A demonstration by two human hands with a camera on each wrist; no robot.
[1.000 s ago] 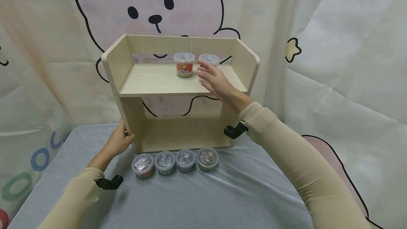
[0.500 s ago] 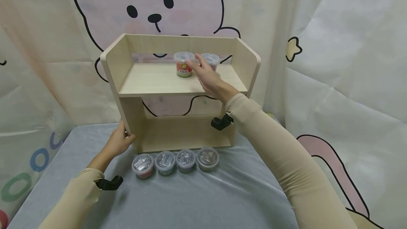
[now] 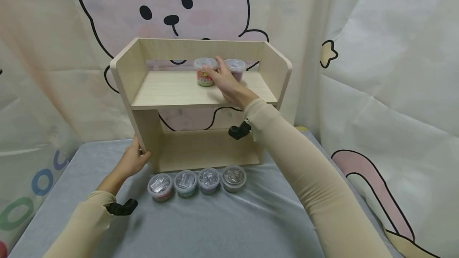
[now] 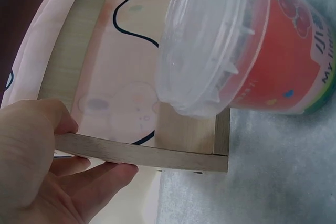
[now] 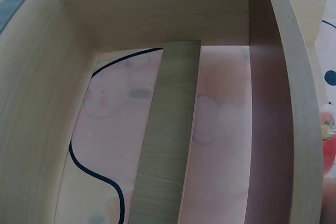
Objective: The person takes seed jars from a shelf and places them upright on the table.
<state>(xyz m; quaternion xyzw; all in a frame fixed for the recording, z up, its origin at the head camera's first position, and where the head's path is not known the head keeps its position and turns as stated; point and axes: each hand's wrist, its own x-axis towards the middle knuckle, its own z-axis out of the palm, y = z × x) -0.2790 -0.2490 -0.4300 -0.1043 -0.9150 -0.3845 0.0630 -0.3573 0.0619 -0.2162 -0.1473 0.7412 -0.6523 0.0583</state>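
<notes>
On the upper shelf of a light wooden two-tier rack [image 3: 168, 88] stand two clear lidded plastic tubs. My right hand [image 3: 229, 85] holds the left one, a tub with a red label [image 3: 205, 78], its thumb across the front and its fingers at the right side. Just to the right of that hand stands a tub with purplish contents [image 3: 237, 71], partly hidden. My left hand [image 3: 130, 162] grips the rack's left side panel [image 4: 142, 150], thumb on the inner face and fingers on the outer. A red-labelled tub [image 4: 278, 51] looms close in the left wrist view.
Several lidded tubs line up before the rack on the grey cloth [image 3: 201, 226], among them a reddish tub [image 3: 160, 188] at the left end and a larger tub [image 3: 234, 179] at the right end. A printed curtain [image 3: 305, 11] hangs behind.
My right hand has moved left from in front of the right upper tub to the red-labelled one, its thumb passing over that tub's front. My left hand keeps its grip on the panel.
</notes>
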